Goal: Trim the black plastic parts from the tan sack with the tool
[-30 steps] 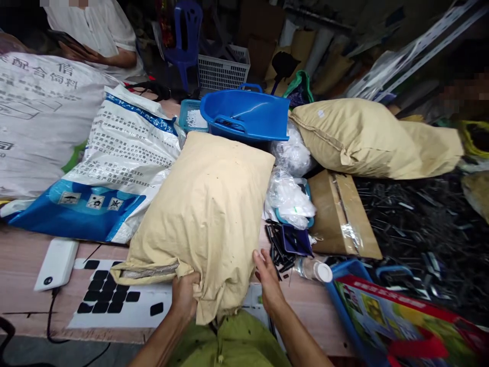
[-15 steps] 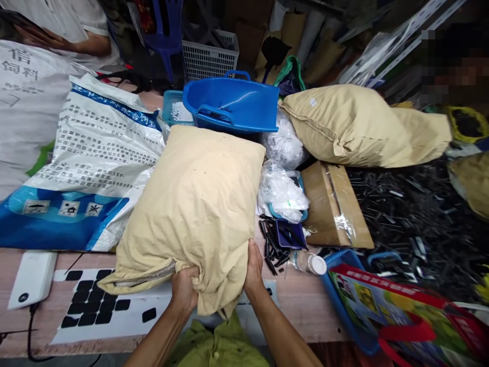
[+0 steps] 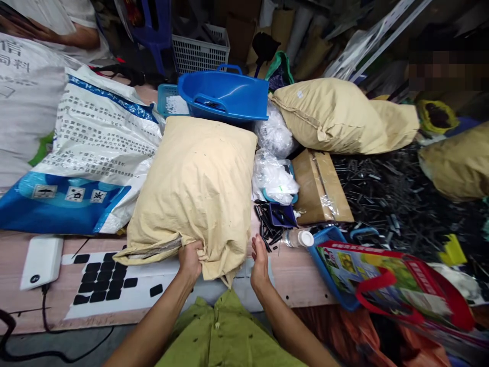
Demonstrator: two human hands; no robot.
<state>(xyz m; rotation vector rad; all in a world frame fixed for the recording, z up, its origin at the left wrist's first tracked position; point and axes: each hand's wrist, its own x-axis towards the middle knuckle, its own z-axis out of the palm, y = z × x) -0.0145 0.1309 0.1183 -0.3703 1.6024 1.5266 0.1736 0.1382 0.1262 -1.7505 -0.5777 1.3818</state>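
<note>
A full beige cloth sack (image 3: 198,173) lies on the table in front of me, its folded mouth toward my body. My left hand (image 3: 191,261) is closed around the gathered cloth at its near edge. Just right of the sack, my right hand (image 3: 260,262) is held upright with fingers stretched out, apart from the cloth and holding nothing. Under the sack's near edge, a white sheet (image 3: 148,307) carries several black rounded squares (image 3: 103,278). Short black parts (image 3: 263,219) and a small purple tray (image 3: 281,215) lie beyond my right hand.
A white-and-blue printed bag (image 3: 103,148) stands left, near a white box with a cable (image 3: 42,262). Behind are a blue scoop-shaped tub (image 3: 244,97) and another beige sack (image 3: 328,114). Rightward are a cardboard box (image 3: 305,188), a clear jar (image 3: 294,237), a printed bag (image 3: 367,270) and heaped black parts (image 3: 389,193).
My right hand has let go of the sack's right side and moved slightly away. The sack's near end has shifted away from my body. My left hand still grips the cloth.
</note>
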